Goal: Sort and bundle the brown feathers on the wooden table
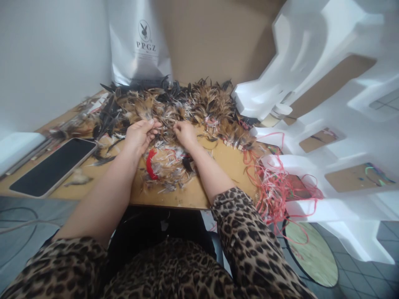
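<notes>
Both hands [141,135] [185,133] in feathers [174,108], silver bag [140,45] behind

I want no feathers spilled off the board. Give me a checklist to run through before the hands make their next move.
1. Left hand on the feather pile: ok, fingers curled into feathers.
2. Right hand on the pile: ok, beside the left hand.
3. What exactly each hand pinches: cannot tell, fingers hidden in feathers.
4. Phone away from the hands: ok, lies left of them, though loose feathers lie beside it.
5. Red strings kept on the board: not ok, they hang over the right edge.
6. Loose feathers near front edge: not ok, close to the rim.
</notes>
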`<state>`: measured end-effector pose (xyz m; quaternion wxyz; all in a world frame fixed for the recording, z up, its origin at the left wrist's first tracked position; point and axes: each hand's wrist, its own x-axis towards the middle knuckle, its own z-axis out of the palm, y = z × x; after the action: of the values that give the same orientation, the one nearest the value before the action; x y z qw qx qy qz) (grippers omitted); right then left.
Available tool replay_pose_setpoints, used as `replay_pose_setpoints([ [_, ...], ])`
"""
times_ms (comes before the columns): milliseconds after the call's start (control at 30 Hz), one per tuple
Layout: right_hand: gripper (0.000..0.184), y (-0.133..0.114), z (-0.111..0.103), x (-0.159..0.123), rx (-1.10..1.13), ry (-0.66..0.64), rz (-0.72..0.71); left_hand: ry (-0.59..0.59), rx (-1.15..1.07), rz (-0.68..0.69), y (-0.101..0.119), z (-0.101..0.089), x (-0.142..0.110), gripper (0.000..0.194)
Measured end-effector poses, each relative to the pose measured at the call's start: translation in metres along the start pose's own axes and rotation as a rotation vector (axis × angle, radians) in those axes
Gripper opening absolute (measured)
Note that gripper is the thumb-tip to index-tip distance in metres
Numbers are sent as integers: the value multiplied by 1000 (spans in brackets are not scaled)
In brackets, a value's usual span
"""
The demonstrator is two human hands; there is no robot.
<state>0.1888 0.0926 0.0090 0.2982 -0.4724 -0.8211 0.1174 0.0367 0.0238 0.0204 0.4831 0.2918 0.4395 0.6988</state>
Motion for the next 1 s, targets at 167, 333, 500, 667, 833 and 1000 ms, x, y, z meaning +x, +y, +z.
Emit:
replay_pose_setpoints([
  [167, 15, 21, -23, 17, 754, 148, 315, -1, -3, 1, 0, -1, 1, 10],
  [333, 26, 22, -45, 16, 1227, -60, 382, 34, -1, -10, 1, -1, 0, 9],
  [500, 30, 16, -51, 15, 1249, -109, 265, 64, -9, 2, 1, -3, 2, 9],
  [667, 47, -6, -31, 6, 653, -92, 78, 69, -39, 60, 1, -5, 4, 9],
  [833, 84, -37, 1, -14, -32, -163, 39, 73, -8, 84, 1, -6, 4, 9],
  [1000, 47, -31, 10, -12, -230, -139, 89, 75, -21, 92, 0, -6, 4, 9],
])
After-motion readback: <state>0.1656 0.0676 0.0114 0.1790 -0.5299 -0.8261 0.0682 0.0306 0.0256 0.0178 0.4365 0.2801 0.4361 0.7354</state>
